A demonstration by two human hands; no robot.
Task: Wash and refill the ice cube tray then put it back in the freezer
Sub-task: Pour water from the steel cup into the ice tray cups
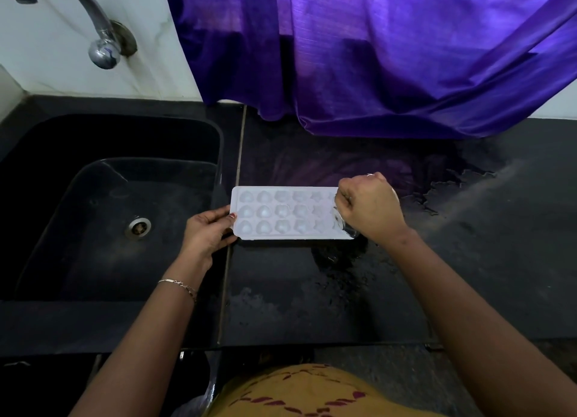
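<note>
A white ice cube tray (282,212) with three rows of shaped cups lies flat on the black counter, just right of the sink. My left hand (207,232) grips its left end, thumb on the rim. My right hand (370,209) is over the tray's right end, closed around a shiny steel cup (343,224) that is tipped over the rightmost cups. Most of the steel cup is hidden by my fingers.
A black sink (103,204) with a steel drain (138,227) lies to the left, a steel tap (93,20) above it. A purple curtain (374,51) hangs behind the counter. Water patches (446,185) wet the black counter (484,260) around and in front of the tray.
</note>
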